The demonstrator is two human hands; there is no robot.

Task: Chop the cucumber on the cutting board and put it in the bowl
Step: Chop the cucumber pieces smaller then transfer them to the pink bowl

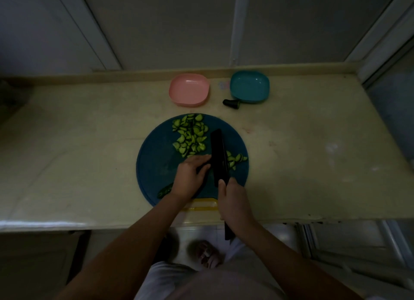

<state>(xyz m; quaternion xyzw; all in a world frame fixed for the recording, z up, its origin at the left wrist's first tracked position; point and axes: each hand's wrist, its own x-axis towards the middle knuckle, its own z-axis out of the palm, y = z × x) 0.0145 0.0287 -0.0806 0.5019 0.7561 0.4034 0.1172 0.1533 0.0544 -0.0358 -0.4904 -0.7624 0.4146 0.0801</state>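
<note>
A round blue cutting board [154, 165] is set flat on a pale counter [313, 154], with a yellow tab [203, 204] at its near edge. A black knife [218, 154] is held over the right half of the board, its blade pointing away from the person. The right hand [233, 201] is wrapped round the knife handle, with the thumb laid at the base of the blade; the end of the handle is seen below the hand, past the counter edge. The left hand [189, 178] is placed on the board just left of the blade, fingertips close against it. A dark uncut cucumber piece [200, 168] is pinched between the fingers and thumb of that hand; most of it is hidden, so its length cannot be told. A large pile of cucumber slices [190, 136] is spread on the far part of the board, left of the blade. A smaller group of slices [235, 159] is located right of the blade, near the board's right edge. A single green offcut [164, 190] is seen at the near left edge of the board, beside the left wrist. Beyond the board, near the back wall, a pink bowl [190, 89] and a teal bowl [249, 86] are set side by side, apart from each other. A dark cucumber end [230, 102] is lying on the counter just in front of the teal bowl.
</note>
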